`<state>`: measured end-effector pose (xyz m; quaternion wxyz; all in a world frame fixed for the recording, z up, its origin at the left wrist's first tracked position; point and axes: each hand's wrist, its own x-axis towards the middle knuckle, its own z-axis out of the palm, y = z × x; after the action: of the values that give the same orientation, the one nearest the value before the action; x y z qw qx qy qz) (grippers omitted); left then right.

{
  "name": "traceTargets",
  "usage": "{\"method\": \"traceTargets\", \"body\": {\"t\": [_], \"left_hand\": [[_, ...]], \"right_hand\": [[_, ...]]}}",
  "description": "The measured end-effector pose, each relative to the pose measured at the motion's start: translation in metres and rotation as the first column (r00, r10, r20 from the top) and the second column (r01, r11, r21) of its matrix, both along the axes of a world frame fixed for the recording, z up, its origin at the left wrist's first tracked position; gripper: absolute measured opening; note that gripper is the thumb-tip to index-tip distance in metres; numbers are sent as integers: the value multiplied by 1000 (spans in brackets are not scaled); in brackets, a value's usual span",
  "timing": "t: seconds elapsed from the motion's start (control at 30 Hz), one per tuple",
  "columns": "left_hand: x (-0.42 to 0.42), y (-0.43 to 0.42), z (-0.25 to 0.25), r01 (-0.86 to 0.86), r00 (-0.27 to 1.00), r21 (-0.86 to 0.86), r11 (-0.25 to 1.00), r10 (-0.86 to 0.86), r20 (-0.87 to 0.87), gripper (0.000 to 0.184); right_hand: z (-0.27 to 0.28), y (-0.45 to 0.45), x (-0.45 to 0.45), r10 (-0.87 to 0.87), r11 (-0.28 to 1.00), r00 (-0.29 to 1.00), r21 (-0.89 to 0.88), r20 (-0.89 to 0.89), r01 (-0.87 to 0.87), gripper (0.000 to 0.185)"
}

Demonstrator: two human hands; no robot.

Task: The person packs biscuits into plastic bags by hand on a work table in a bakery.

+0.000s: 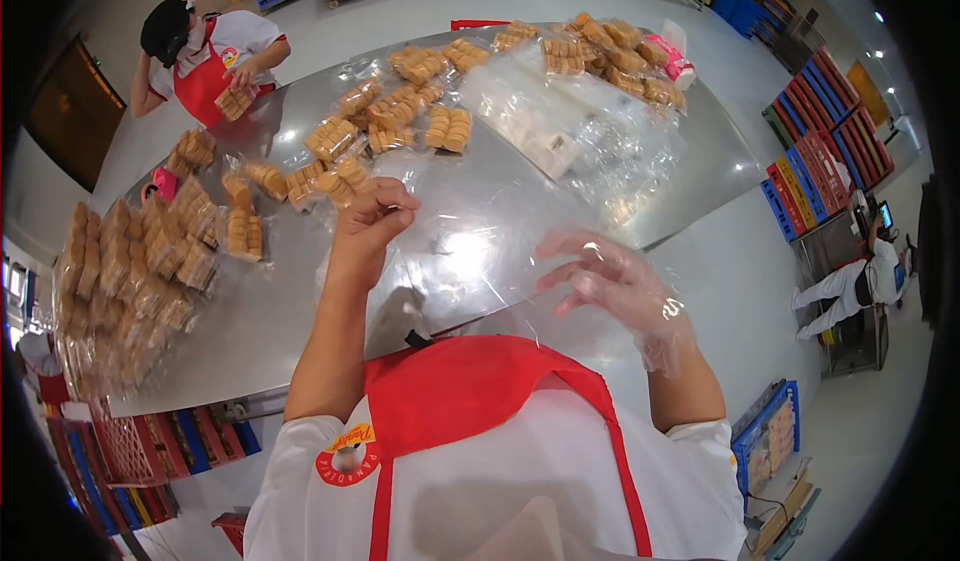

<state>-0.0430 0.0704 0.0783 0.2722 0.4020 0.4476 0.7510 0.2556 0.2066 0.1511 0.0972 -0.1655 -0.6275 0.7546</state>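
My left hand (375, 223), bare, is raised over the near part of the steel table (440, 291), its fingers closed in a pinch. Thin clear film seems to glint around it, but what the fingers hold is too transparent to make out. My right hand (610, 279) wears a clear plastic glove (662, 323) and has its fingers apart, with nothing visible in them. Just beyond my left hand lie bagged bread rolls (345, 176). A spread stack of clear plastic bags (570, 121) lies beyond my right hand.
A large pile of bagged rolls (140, 271) covers the table's left end; another heap (625, 56) sits at the far right beside a pink-and-white package (672, 59). Across the table, a person in a red apron (205, 81) holds a pack. Stacked crates (830, 131) stand to the right.
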Motion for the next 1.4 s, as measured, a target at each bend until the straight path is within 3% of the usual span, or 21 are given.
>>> {"method": "traceTargets", "body": {"t": [0.03,0.1,0.13,0.17,0.23,0.3,0.37,0.47,0.57,0.67,0.73,0.8,0.87,0.93,1.0,1.1,1.2,1.27,1.33,1.37,1.4], "left_hand": [[1,0,0,-25,995,-49,998,20,-98,9],[4,-3,4,-86,955,-140,986,42,-295,8],[2,-5,4,22,990,-176,984,-45,-130,9],[-4,-9,4,131,991,-194,972,-126,40,10],[-8,-10,6,279,939,-140,950,-239,247,14],[-6,-9,11,316,920,-87,945,-282,272,18],[-3,-10,15,278,947,-146,949,-246,207,23],[7,-4,13,265,962,-197,944,-246,114,24],[18,0,10,256,965,-203,945,-238,107,23],[10,-2,4,205,973,-211,956,-177,144,20],[5,-7,2,178,960,-184,967,-129,249,17],[2,-9,-2,173,972,-161,972,-143,186,21],[6,-6,-2,129,984,-134,983,-109,144,23],[24,-4,5,178,978,-148,973,-158,137,26],[35,1,7,173,982,-147,974,-159,105,28],[33,3,3,127,991,-133,983,-120,62,30],[30,-1,2,120,989,-137,983,-107,99,28],[31,1,0,169,981,-146,975,-153,115,27],[34,4,-6,183,980,-167,969,-165,115,25],[35,6,-11,170,983,-183,968,-152,107,24],[37,7,-15,156,985,-200,967,-139,98,24]], "right_hand": [[0,3,-1,49,999,993,-15,109,-48,54],[0,-3,-10,31,999,993,22,115,-34,58],[1,-8,-16,23,999,993,42,116,-28,60],[8,-19,-18,-22,961,999,278,39,10,63],[19,-21,-25,7,581,1000,814,8,-10,61],[19,-21,-28,37,264,999,964,24,-33,60],[17,-18,-27,57,225,996,971,69,-81,62],[16,-24,-29,26,780,989,616,146,-111,53],[-3,-29,-39,42,888,993,452,113,-89,64],[10,-39,-43,-26,621,986,776,162,-111,73],[11,-34,-42,11,572,985,807,170,-145,80],[10,-32,-37,35,571,985,806,167,-157,80],[-5,-14,-42,131,496,916,775,378,-391,82],[-6,-13,-46,144,436,928,820,343,-371,81],[-1,-25,-55,101,389,994,918,44,-80,80],[-5,-24,-65,66,453,995,891,-69,32,80],[4,-25,-63,74,574,997,816,38,-73,83],[-12,-17,-65,79,426,947,848,312,-315,83],[-14,-18,-70,74,372,969,895,236,-247,73],[-15,-23,-76,81,397,997,916,21,-51,64],[-14,-24,-78,65,438,996,899,-56,22,58]]}}
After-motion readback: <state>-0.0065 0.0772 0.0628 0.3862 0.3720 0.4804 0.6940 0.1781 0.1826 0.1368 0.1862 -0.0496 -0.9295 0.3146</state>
